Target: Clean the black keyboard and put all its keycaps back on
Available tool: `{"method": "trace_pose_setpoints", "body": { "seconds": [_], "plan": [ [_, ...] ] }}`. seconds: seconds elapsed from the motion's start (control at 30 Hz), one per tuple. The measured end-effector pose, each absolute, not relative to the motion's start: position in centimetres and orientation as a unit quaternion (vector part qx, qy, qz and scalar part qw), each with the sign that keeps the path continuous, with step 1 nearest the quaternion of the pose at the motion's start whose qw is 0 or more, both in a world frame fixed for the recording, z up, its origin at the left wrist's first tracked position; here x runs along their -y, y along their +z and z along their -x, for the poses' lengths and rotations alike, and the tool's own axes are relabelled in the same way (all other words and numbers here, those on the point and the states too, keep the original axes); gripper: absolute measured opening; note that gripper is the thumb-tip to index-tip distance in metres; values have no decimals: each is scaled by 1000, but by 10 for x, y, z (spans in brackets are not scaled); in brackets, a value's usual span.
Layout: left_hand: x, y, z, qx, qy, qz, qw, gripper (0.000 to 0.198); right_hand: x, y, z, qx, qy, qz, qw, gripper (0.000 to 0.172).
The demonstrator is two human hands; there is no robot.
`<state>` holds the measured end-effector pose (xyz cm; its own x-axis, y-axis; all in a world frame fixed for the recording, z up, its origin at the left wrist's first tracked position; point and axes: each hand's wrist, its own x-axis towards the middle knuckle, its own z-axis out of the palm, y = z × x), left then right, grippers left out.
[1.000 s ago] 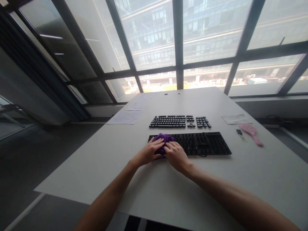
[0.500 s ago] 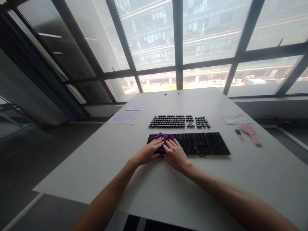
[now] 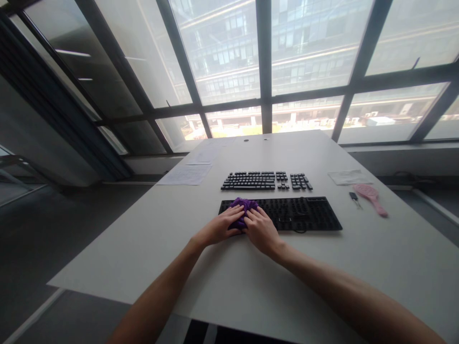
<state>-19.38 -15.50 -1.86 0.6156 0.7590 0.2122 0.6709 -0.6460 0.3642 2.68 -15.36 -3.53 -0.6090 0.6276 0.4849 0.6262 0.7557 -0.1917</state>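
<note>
A bunched purple cloth (image 3: 241,202) lies on the left part of a black keyboard base (image 3: 315,215) whose keycaps are off. My left hand (image 3: 223,226) presses on the cloth's left side with its fingers over it. From the right, my right hand (image 3: 262,231) grips the same cloth, its fingertips close to those of the left. Both hands are closed on the cloth, which hides the keyboard's left part. Just behind the base, the loose black keycaps (image 3: 249,181) sit on the table in keyboard order.
On the white table (image 3: 150,248), a pink brush (image 3: 369,193), a small black keycap puller (image 3: 354,197) and a clear plastic bag (image 3: 346,177) lie at the right. Sheets of paper (image 3: 184,175) rest along the left edge. Windows stand behind the table.
Almost nothing differs. The whole view has shifted very slightly, while both hands stay on the cloth at the keyboard's left part.
</note>
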Motion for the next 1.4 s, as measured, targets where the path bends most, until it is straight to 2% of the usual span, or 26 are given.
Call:
{"method": "trace_pose_setpoints", "body": {
  "seconds": [0.1, 0.23, 0.53, 0.63, 0.83, 1.0, 1.17, 1.4],
  "plan": [
    [153, -19, 194, -391, 181, -893, 131, 70, 152, -36, -26, 897, 4, 341, 280, 19],
    [152, -17, 193, -366, 198, -900, 127, 54, 153, -34, -27, 898, 0, 343, 275, 11],
    [161, -3, 182, -372, 187, -907, 66, 16, 157, -28, -29, 902, -24, 354, 248, 12],
    [161, -3, 182, -378, 196, -901, 76, 19, 158, -28, -30, 901, -5, 347, 261, 13],
    [160, -10, 186, -412, 221, -877, 113, 48, 157, -33, -29, 891, 8, 364, 273, 34],
    [159, -14, 187, -419, 197, -880, 105, 70, 155, -33, -28, 899, 6, 363, 246, 27],
    [156, -17, 191, -410, 185, -890, 82, 59, 156, -28, -29, 901, -11, 364, 237, 15],
    [156, -9, 187, -383, 176, -906, 40, 30, 157, -29, -29, 902, -33, 352, 248, 15]
  ]
}}
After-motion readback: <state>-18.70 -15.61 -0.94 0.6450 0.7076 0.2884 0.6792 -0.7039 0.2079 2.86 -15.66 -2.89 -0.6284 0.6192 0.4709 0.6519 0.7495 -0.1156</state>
